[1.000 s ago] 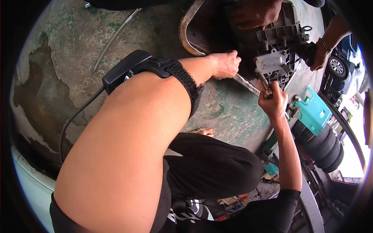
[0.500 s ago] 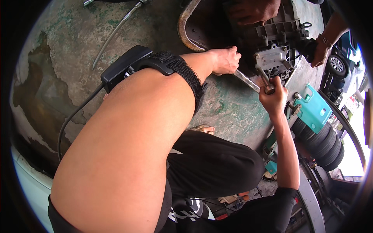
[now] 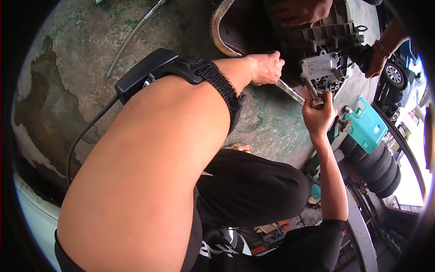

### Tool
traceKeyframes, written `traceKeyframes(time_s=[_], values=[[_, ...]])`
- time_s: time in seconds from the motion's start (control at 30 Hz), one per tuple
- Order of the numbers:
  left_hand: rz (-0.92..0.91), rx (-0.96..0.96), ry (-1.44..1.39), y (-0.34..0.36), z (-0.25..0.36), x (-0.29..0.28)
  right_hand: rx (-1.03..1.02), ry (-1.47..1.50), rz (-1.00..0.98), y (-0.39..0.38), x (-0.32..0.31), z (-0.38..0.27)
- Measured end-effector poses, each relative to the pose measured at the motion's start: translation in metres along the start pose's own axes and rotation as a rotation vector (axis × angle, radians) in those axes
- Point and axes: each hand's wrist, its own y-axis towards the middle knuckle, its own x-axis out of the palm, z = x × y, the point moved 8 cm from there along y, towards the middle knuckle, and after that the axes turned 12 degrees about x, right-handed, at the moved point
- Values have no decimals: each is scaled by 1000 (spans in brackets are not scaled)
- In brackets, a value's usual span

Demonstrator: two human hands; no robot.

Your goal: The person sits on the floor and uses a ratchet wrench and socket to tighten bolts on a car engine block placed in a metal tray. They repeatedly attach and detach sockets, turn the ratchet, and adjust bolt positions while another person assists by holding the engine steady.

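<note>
Steel tool (image 3: 309, 85), clasped in your right hand (image 3: 320, 117) and slanting to the housing (image 3: 320, 67) just beyond that grip, could slip and bark your knuckles if pulled askew, while your left hand (image 3: 267, 69) curls beside the tray (image 3: 217, 36), its hold unclear.

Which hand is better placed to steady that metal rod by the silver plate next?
Probably the right hand: its fingers curl around the near end of the metal rod, just below the silver plate. The left hand is curled off to the side.
</note>
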Motion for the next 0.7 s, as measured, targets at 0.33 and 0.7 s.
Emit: traceKeyframes(time_s=[0.33,0.7], values=[[1,-6,-38,1,-1,3,-459,-374,-152,-33,28,-16],[354,-484,-1189,-67,-6,-104,676,1943,-734,-80,-7,-25]])
